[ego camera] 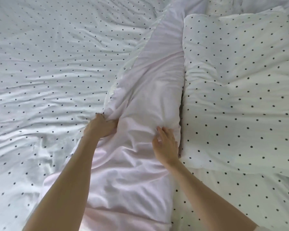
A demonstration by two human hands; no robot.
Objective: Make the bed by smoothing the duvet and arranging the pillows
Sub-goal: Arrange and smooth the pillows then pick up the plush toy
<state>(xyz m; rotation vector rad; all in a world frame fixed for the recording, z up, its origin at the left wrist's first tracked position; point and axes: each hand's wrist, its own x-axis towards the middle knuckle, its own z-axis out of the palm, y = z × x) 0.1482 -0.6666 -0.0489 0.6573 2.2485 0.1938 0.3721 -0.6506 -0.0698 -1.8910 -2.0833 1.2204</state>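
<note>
Count, head view. One white duvet with small black dots (pixel 48 64), wrinkled, filling the left half of the frame. One folded-back band of plain white duvet underside (pixel 140 147), running from upper centre to bottom centre. One white black-dotted pillow (pixel 240 89) at right; whether a second lies beneath it at lower right cannot be told. Two bare hands: left hand (pixel 101 126), right hand (pixel 165 144).

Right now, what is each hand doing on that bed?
Left hand: closed, gripping the folded-back duvet edge.
Right hand: open, fingers resting on the plain white fold.
</note>
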